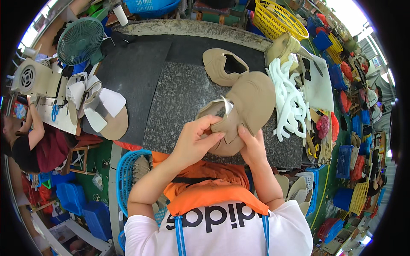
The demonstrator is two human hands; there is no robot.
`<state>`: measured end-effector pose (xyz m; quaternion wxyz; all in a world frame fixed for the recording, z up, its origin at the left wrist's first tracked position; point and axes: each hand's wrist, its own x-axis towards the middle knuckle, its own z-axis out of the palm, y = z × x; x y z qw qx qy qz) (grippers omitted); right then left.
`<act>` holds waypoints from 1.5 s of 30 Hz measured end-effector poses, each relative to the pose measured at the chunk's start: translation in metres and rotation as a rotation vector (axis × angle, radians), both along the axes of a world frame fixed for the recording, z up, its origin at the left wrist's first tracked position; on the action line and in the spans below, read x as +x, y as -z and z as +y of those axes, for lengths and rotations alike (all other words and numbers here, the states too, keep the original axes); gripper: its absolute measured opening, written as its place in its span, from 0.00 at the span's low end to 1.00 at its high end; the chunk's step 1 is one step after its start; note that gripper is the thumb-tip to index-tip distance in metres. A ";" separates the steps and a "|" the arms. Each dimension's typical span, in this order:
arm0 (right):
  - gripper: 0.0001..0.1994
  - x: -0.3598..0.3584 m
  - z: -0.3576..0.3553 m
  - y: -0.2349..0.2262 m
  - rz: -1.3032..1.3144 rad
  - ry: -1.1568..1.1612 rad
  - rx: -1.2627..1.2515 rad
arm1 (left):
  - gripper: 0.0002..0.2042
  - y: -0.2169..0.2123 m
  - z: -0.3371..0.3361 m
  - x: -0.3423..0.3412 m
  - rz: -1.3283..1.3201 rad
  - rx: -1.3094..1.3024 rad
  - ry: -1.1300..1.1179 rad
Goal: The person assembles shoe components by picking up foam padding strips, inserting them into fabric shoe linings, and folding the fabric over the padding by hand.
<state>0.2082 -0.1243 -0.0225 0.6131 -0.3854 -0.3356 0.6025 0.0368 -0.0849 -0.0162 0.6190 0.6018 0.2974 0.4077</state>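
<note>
Both my hands work on a beige shoe upper (260, 98) above the speckled dark work board (171, 98). Its rounded end points away from me, and a bit of white lining (228, 106) stands up at its opening. My left hand (197, 138) pinches the edge nearest me on the left between thumb and fingers. On the right side, my right hand (253, 144) grips the same piece, thumb on top and fingers hidden underneath. Another beige upper (215, 68) lies just beyond, its opening showing dark.
White foam strips (288, 100) lie heaped on the right, below a crusted pot (284, 47). Beige-and-white pieces (104, 109) lie at left near a sewing machine (34, 77) and a green fan (81, 40). Blue baskets (124, 179) flank me. Another person (40, 145) sits at far left.
</note>
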 end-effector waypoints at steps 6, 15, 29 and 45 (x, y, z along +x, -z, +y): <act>0.15 0.030 0.030 0.038 -1.293 -0.084 0.431 | 0.11 0.048 0.026 -0.022 0.269 0.449 -0.311; 0.22 0.007 0.043 0.057 -1.601 -0.213 0.470 | 0.31 0.058 0.028 -0.001 0.730 0.831 -0.082; 0.09 0.024 0.048 0.066 -1.178 -0.079 -0.094 | 0.29 0.088 0.047 -0.019 0.821 0.503 -0.069; 0.18 0.038 0.007 0.076 -1.690 -0.172 0.660 | 0.15 0.049 0.027 -0.015 1.179 0.914 0.203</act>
